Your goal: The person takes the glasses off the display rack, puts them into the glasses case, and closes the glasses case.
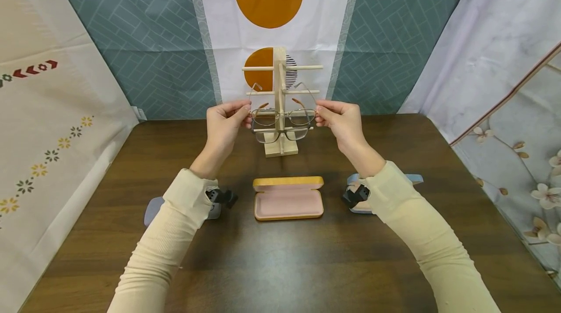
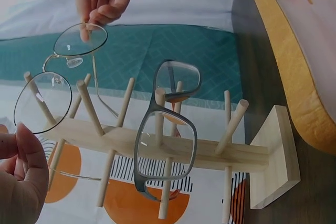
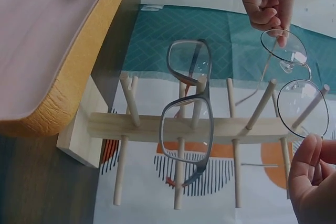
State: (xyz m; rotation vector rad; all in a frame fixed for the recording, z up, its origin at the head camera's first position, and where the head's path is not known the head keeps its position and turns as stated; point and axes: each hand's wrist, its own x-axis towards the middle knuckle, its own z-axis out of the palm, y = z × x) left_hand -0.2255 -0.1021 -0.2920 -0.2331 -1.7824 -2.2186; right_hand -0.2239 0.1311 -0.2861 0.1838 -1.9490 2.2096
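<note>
Thin round-lensed metal glasses (image 1: 289,117) are held up in front of a wooden display stand (image 1: 279,74). My left hand (image 1: 225,125) pinches one side of their frame and my right hand (image 1: 343,120) pinches the other. Their temples point back toward the stand. Dark-rimmed glasses (image 1: 280,136) rest on a lower peg, just below the metal pair. In the left wrist view the dark pair (image 2: 167,129) sits across the pegs, apart from the round glasses (image 2: 70,95). The right wrist view shows the round pair (image 3: 300,100) between both hands.
An open yellow case (image 1: 288,204) with pink lining lies in front of the stand. Under my left forearm is a grey-blue case (image 1: 153,210), partly hidden. A light blue case (image 1: 414,178) lies partly behind my right sleeve. Patterned cloths (image 1: 166,35) hang behind the table.
</note>
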